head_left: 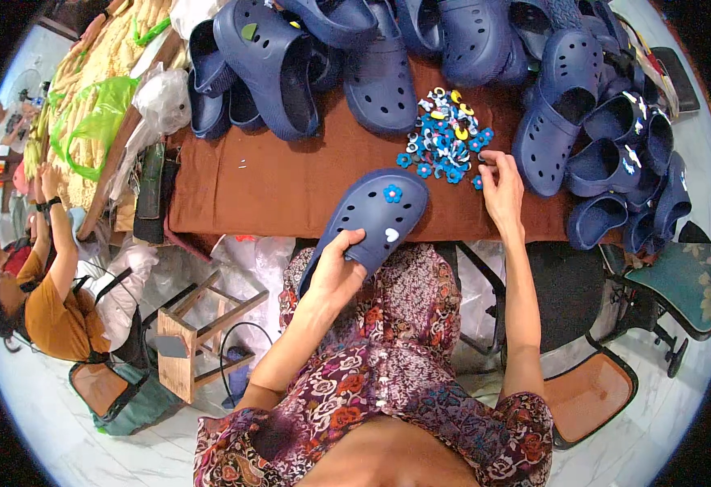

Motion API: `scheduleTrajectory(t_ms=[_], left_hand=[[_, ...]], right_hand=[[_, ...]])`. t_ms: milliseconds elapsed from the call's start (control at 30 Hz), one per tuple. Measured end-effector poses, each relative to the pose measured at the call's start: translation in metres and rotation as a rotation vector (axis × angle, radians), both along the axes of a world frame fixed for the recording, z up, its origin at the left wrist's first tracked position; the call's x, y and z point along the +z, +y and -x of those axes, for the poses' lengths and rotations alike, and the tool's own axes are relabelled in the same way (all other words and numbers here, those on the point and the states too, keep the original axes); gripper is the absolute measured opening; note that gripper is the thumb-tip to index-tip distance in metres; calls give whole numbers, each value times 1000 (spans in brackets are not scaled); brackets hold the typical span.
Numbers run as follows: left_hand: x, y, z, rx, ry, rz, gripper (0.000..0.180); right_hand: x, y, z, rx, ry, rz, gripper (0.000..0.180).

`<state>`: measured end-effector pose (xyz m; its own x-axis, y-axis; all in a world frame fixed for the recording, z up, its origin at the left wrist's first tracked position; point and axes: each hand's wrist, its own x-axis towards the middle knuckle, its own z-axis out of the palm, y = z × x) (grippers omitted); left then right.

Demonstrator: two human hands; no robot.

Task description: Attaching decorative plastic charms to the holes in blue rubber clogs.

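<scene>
While the left hand [335, 272] clasped the heel end of the dark blue perforated foam clog [369, 219], thumb over its rim and fingers beneath, the shoe lay partly on the near edge of the brown cloth-covered surface [290, 183], its heel hanging off over the person's lap. Its long axis ran on a slant, toe pointing away and to the right toward the heap of small blue, white and yellow charms [446, 138] just beyond it. A blue flower charm [392, 193] and a white heart charm [392, 234] already sat in holes on the upper. The right hand [502, 187] rested at the near right edge of that heap, fingertips pinched among the pieces; whether they gripped one could not be told. Doing this well probably called for keeping the clog's upper turned up and steady, and lifting a single charm cleanly.
</scene>
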<state>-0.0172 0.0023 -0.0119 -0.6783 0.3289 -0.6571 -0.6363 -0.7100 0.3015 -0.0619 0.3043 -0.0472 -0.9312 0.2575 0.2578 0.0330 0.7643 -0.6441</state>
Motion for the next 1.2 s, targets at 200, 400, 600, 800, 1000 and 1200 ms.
scheduleTrajectory(t_ms=[200, 400, 600, 800, 1000, 1200], left_hand=[[0, -1, -1, 19, -3, -19, 46], [-4, -1, -6, 22, -32, 36, 45], [1, 7, -25, -60, 177, 227, 47], [3, 7, -43, -224, 392, 396, 54], [-1, 0, -56, -279, 719, 670, 36], [-3, -1, -65, -241, 907, 689, 24]], right_hand=[[-11, 11, 10, 14, -26, -41, 20], [-5, 12, 19, -8, -107, -85, 21], [32, -21, -11, 78, -148, 275, 28], [59, -50, -37, 536, -272, 371, 57], [66, -55, -50, 566, -329, 620, 69], [66, -54, -56, 627, -148, 342, 72]])
